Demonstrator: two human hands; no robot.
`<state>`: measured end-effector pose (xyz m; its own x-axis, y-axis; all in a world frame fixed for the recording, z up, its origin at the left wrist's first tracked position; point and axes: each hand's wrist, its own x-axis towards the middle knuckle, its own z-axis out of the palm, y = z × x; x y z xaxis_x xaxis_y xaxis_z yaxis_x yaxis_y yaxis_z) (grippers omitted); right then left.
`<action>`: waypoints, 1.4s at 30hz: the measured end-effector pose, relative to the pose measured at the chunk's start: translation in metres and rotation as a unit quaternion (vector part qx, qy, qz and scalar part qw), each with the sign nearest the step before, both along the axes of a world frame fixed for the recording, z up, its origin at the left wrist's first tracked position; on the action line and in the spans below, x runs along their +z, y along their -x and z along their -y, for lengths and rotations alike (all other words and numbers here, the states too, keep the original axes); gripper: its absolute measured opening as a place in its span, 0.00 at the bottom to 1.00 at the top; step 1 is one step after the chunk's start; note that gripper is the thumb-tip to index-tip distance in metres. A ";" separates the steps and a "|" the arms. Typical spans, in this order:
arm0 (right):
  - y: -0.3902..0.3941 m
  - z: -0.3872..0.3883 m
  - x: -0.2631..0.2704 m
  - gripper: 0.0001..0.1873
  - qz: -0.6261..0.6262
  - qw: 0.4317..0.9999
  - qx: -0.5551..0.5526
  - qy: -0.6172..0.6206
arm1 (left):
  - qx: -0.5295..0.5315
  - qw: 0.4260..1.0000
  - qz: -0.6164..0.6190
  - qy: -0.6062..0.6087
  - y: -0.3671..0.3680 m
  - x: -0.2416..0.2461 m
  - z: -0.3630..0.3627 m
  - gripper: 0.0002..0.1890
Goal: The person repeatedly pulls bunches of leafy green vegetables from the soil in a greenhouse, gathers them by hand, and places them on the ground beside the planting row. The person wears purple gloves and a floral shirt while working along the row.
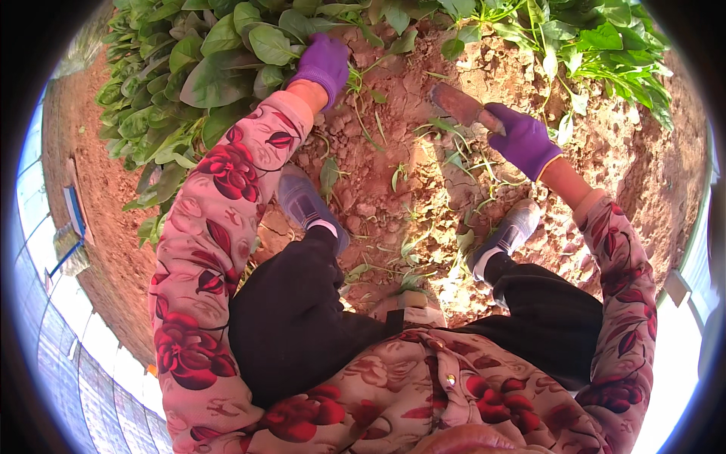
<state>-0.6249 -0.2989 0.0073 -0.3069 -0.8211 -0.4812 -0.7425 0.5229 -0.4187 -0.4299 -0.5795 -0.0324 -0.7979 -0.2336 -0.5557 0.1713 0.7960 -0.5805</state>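
My left hand (324,65), in a purple glove, reaches to the edge of a dense stand of leafy green plants (221,79) at the upper left. Its fingers are partly hidden by leaves, so what they touch does not show. My right hand (524,139), in a matching glove, grips the short handle of a flat-bladed hand tool (456,104). The blade, soiled and rusty-looking, points up and left, low over the reddish soil (385,187). Leafy stalks (610,62) lie in a heap above and to the right of that hand.
My shoes, left (306,198) and right (513,227), stand on the soil among scattered leaves and stems (411,244). More bare soil (113,227) runs along the left. A blue-edged object (74,213) lies near the translucent sheeting (85,352) at the far left.
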 end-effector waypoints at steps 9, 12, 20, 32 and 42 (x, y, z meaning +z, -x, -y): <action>-0.063 0.102 -0.001 0.21 0.050 0.995 0.064 -0.050 | 0.038 0.997 -0.058 -0.029 -0.023 -0.008 0.007 0.12; -0.086 0.122 -0.006 0.18 -0.027 0.996 0.078 -0.017 | 0.013 0.998 -0.062 -0.017 -0.030 -0.007 0.007 0.11; -0.145 0.131 -0.027 0.14 -0.063 0.998 0.010 0.021 | 0.051 0.995 0.035 -0.082 -0.024 -0.006 0.004 0.17; -0.089 0.099 -0.075 0.20 0.001 0.992 0.034 0.118 | 0.020 0.998 -0.057 -0.035 -0.036 0.000 -0.006 0.11; -0.113 0.103 -0.032 0.19 -0.028 0.995 0.051 0.077 | 0.167 0.982 0.003 -0.091 -0.060 0.026 0.001 0.16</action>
<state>-0.5121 -0.4022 -0.0247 -0.2408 -0.9118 -0.3326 -0.8128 0.3768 -0.4443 -0.3696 -0.5804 -0.0063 -0.6895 -0.3787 -0.6174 -0.1137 0.8984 -0.4241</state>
